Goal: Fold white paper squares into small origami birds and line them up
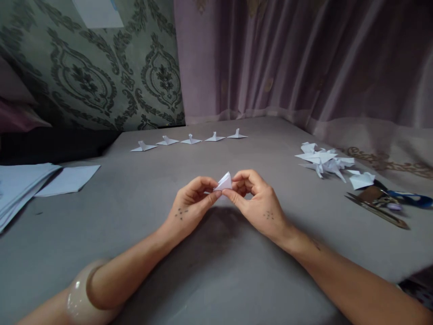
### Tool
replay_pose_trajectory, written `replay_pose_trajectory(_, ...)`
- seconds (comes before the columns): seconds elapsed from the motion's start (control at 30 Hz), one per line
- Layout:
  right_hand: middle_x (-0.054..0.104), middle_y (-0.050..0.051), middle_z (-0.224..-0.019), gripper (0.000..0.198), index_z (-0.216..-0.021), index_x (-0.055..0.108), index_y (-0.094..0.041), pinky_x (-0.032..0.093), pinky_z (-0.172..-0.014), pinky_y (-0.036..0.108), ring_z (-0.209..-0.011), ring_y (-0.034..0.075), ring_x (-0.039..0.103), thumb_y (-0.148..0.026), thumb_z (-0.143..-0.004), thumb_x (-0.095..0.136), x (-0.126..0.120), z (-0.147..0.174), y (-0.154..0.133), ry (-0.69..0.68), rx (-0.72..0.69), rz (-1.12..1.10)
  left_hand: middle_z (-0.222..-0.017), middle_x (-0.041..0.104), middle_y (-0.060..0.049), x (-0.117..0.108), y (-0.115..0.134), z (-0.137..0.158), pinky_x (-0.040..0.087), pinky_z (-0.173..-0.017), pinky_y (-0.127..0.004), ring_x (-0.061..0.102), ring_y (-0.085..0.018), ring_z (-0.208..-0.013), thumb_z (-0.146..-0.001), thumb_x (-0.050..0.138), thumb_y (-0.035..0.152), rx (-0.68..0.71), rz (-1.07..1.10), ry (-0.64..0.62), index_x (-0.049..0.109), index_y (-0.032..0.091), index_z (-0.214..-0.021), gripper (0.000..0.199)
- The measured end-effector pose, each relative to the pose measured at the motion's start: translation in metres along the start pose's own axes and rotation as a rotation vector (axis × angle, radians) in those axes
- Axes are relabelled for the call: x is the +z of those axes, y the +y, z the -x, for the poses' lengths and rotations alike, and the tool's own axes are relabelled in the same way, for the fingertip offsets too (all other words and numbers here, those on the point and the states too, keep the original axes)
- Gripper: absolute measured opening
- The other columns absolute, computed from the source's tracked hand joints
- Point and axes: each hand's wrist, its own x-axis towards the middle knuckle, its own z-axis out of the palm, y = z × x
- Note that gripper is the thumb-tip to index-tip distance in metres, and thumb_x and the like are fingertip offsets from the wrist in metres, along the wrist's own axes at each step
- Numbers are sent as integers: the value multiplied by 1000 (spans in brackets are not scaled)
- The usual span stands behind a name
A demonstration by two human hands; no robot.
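Note:
A small folded white paper (224, 182) is held up above the grey table, its pointed tip upward. My left hand (193, 198) pinches its left side between thumb and fingers. On the other side, my right hand (259, 201) grips it with the thumb at the lower edge and the fingers curled behind. Both thumb tips come close together at the bottom of the paper. Part of the paper is hidden behind my fingers. Farther back, several folded paper birds (191, 139) stand in a row.
A pile of folded white paper pieces (321, 161) lies at the right, near scissors (377, 211) and a blue-handled item (411, 198). Stacked white sheets (23, 183) rest at the left, with a black cloth (57, 145) behind. A curtain (270, 58) hangs along the back.

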Motion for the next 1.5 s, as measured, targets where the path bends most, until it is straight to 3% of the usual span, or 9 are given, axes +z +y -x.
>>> replay_pose_trajectory(0.17, 61, -2, -74, 11, -82, 57, -23, 46, -62, 25, -67, 12, 57, -31, -82, 64, -1, 2, -2, -20, -44, 45, -81, 66, -1, 1, 6, 1, 47, -73, -23, 59, -12, -76, -76, 72, 28, -76, -33, -8, 67, 18, -82, 13)
replay_pose_trajectory(0.33, 61, -2, -76, 6, -82, 58, -24, 47, -66, 25, -70, 12, 57, -29, -84, 62, 0, 3, -2, -49, -68, 52, -86, 67, 0, 0, 4, 1, 47, -81, -26, 61, -14, -84, -76, 71, 29, -28, -6, 50, 67, 19, -84, 14)
replay_pose_trajectory(0.83, 60, 0, -85, 4, -85, 61, -24, 50, -67, 27, -73, 12, 57, -21, -85, 59, -1, 4, -11, -3, -227, 78, -89, 69, -1, -2, -1, 0, 50, -79, -27, 61, -14, -82, -75, 73, 27, -22, 91, 26, 67, 20, -86, 13)
replay_pose_trajectory(1.07, 60, 1, -87, 6, -89, 63, -25, 49, -66, 28, -70, 12, 55, -22, -85, 59, -3, 6, -13, -14, -246, 106, -94, 69, -2, 0, 1, 1, 50, -84, -30, 62, -16, -90, -75, 73, 24, -12, 134, 3, 68, 20, -82, 10)
replay_pose_trajectory(1.2, 60, 1, -86, 5, -88, 64, -24, 46, -63, 27, -67, 11, 53, -22, -84, 61, -3, 6, -15, -5, -227, 103, -93, 69, -1, 0, 2, 1, 50, -83, -28, 62, -15, -87, -76, 72, 22, -2, 118, -19, 69, 20, -81, 6)
replay_pose_trajectory(1.4, 61, 0, -81, 8, -83, 62, -21, 43, -57, 25, -61, 10, 50, -29, -81, 65, -2, 5, -16, -44, -50, 0, -92, 69, -2, 1, 4, 2, 49, -86, -29, 63, -16, -90, -75, 72, 21, 17, 76, -12, 69, 19, -81, 6)
replay_pose_trajectory(1.5, 61, 0, -79, 9, -79, 62, -20, 43, -56, 25, -61, 10, 50, -29, -81, 65, -2, 5, -15, -60, -26, -23, -92, 69, -2, 1, 6, 3, 49, -86, -27, 62, -16, -91, -76, 72, 19, 27, 70, -16, 70, 19, -82, 6)
